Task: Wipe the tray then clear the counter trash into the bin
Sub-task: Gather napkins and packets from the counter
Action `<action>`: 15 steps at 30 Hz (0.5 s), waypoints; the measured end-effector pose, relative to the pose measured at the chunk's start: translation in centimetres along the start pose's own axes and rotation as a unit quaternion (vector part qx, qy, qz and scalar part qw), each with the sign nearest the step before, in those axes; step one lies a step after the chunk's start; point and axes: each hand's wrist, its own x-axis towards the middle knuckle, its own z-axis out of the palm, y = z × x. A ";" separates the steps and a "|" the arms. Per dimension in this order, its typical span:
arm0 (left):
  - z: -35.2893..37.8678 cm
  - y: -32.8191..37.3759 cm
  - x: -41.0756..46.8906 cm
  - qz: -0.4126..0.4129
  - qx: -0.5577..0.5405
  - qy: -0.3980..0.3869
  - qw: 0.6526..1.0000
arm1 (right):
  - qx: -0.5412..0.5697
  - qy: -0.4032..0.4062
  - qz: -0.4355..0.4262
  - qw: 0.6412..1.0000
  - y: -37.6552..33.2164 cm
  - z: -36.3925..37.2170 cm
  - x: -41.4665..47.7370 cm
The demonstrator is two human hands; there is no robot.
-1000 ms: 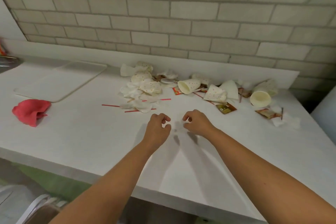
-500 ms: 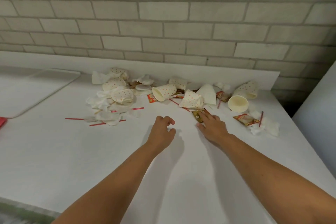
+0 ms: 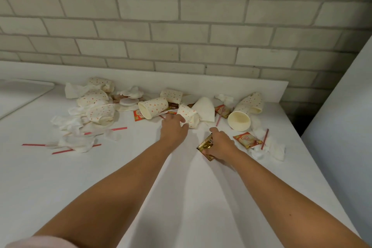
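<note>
Both bare arms are reaching across the white counter point(image 3: 141, 187) toward the trash strewn along its far edge, below the brick wall point(image 3: 181, 26). The left hand point(image 3: 173, 130) is closing its fingers on a crushed dotted cup point(image 3: 189, 118) at the middle of the pile. The right hand point(image 3: 220, 145) is gripping a gold sachet point(image 3: 205, 144), which is lying against the counter just right of the left hand. A dotted cup on its side point(image 3: 154, 107) is lying just left of the crushed one, and a plain cup point(image 3: 239, 121) is lying mouth-forward to the right, near a red sachet point(image 3: 246, 140) and crumpled napkins point(image 3: 269, 149). More dotted cups, tissues and red straws point(image 3: 118, 128) are lying at the left. The tray point(image 3: 22, 94) is sitting at the far left edge, only partly in view.
</note>
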 end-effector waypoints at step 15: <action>0.6 1.9 4.8 0.094 0.169 -0.079 0.978 | -0.043 0.018 0.015 0.999 1.1 -1.0 4.1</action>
